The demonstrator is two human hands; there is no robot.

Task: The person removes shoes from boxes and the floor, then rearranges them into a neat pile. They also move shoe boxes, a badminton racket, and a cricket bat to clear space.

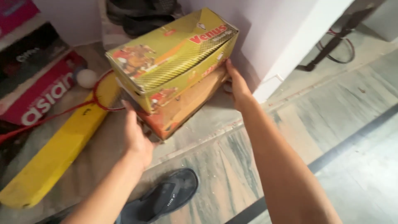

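- A yellow cardboard box [174, 58] was seen tilted against the white wall [269, 37], resting on top of an orange box [182, 105] that lay on the stone floor [219, 166] in the corner.
- The yellow box was judged light and fairly stiff, being a thin printed carton; its walls would probably dent under a hard squeeze, and its glossy print looked somewhat slippery.
- A torn or lifted flap could be seen at the near left end, so that end was judged a weak place to grip.
- The two short ends, low down near the bottom edges, were judged the best places for a hold, one palm on each side.
- The left hand [137, 137] was held open with fingers extended, set against the near lower corner of the stacked boxes; whether it touched the yellow box or only the orange one could not be told.
- The right hand [237, 85] was held open and flat, fingers stretched upward, pressed against the far end of the boxes beside the wall.
- Nothing was enclosed by either hand; the boxes were only braced between the two palms.
- A yellow bat [58, 153], a red racket [97, 93] and a white ball [87, 78] lay to the left of the boxes, and a dark sandal [166, 199] lay on the floor below the left forearm.
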